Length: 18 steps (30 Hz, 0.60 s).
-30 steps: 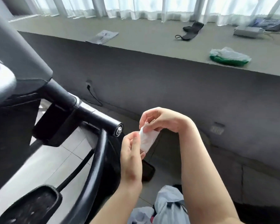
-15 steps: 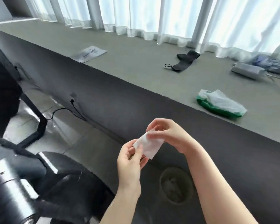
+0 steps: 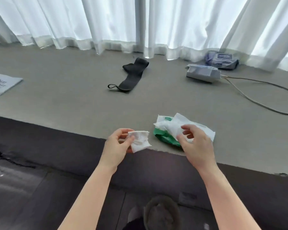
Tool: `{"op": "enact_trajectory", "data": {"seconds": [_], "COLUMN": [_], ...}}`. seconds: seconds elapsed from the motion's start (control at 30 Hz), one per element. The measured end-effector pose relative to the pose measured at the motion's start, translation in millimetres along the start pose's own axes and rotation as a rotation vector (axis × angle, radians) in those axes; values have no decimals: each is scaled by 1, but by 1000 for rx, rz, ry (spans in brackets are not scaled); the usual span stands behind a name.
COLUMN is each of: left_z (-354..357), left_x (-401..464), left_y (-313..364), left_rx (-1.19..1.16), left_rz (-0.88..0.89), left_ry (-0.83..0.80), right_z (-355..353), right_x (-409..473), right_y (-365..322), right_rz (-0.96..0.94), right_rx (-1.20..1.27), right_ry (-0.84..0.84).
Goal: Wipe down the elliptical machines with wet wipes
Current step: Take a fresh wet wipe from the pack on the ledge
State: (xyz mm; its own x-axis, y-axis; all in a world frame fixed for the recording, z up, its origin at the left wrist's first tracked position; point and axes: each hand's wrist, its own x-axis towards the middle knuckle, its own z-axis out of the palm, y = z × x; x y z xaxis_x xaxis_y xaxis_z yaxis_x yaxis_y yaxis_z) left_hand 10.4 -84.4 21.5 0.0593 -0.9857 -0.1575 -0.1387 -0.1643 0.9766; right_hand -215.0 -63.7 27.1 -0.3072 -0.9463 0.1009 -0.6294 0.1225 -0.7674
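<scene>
The view has swung off the elliptical; left hand [image 3: 118,146] pinches the used wipe [image 3: 139,141]; right hand [image 3: 195,144], fingers apart, reaches the wipes pack [image 3: 165,138] at 3 o'clock on the ledge [image 3: 73,105]; probably fetching a fresh one.

My right hand [image 3: 195,147] covers the near end of the green wipes pack [image 3: 165,136], so I can't tell if it's touching it. The booklet [image 3: 2,84] is cut off at the left edge, print too small to read. Same for the blue pack [image 3: 222,59] label by the curtain.
</scene>
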Motion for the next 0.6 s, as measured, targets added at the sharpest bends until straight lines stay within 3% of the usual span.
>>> {"op": "enact_trajectory", "data": {"seconds": [0.1, 0.23, 0.37, 0.47, 0.6], "left_z": [10, 19, 22, 38, 86], "left_x": [70, 124, 150, 144, 124], "left_y": [-4, -18, -28, -19, -1], "left_rx": [244, 648, 863, 743, 521], "left_rz": [84, 220, 375, 559, 566], "left_ry": [-80, -37, -19, -59, -384], "right_z": [9, 20, 17, 6, 4], "right_x": [37, 68, 72, 71, 78], "right_y": [16, 34, 48, 49, 47], "right_rz": [95, 89, 51, 45, -48], "right_rx": [-117, -425, -178, -23, -3], "right_ry": [117, 87, 185, 229, 193]}}
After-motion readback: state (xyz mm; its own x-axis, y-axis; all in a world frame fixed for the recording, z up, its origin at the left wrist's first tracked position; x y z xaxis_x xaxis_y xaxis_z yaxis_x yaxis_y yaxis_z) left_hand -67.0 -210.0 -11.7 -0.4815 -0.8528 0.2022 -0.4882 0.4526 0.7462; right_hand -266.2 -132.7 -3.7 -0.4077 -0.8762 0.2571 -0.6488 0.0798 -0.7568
